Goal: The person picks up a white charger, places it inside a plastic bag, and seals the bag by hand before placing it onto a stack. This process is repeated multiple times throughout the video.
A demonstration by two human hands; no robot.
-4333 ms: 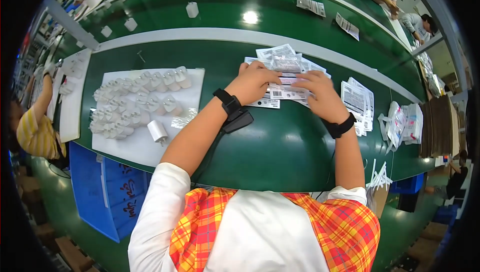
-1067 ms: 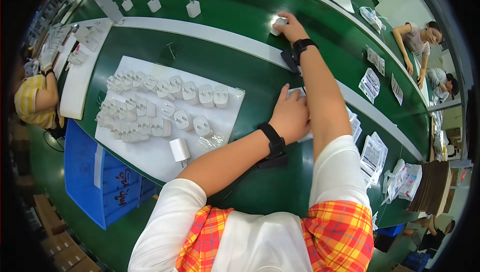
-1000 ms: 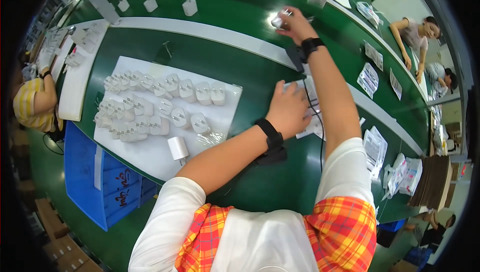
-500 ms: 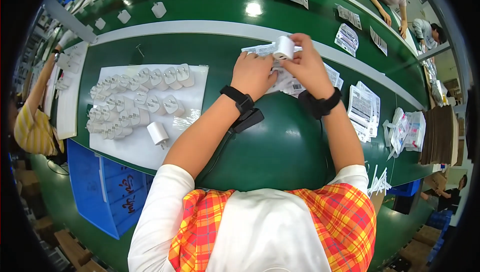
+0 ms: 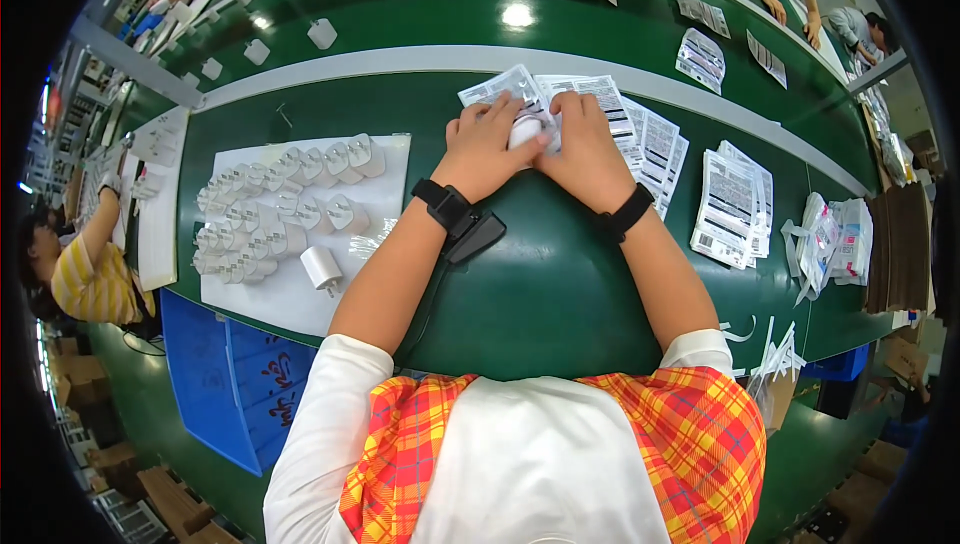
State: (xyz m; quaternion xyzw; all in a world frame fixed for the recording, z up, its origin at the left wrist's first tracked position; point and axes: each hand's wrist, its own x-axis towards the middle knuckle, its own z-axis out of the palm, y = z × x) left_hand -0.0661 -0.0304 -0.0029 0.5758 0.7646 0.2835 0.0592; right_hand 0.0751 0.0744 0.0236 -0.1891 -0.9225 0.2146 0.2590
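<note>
Where hands [image 5: 485,156] [image 5: 590,159] meet — charger [image 5: 524,133]; pouches [image 5: 618,114].

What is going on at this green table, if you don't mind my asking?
A person's left hand and right hand are close together around a white charger, by printed packets on the green table. Their exact grip is hidden. To the left, rows of plug chargers stand on a white board, with a single charger lying apart. To the right lies another packet stack.

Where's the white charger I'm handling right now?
In the head view, upper middle: the white charger is between the left hand and right hand, near printed pouches.
</note>
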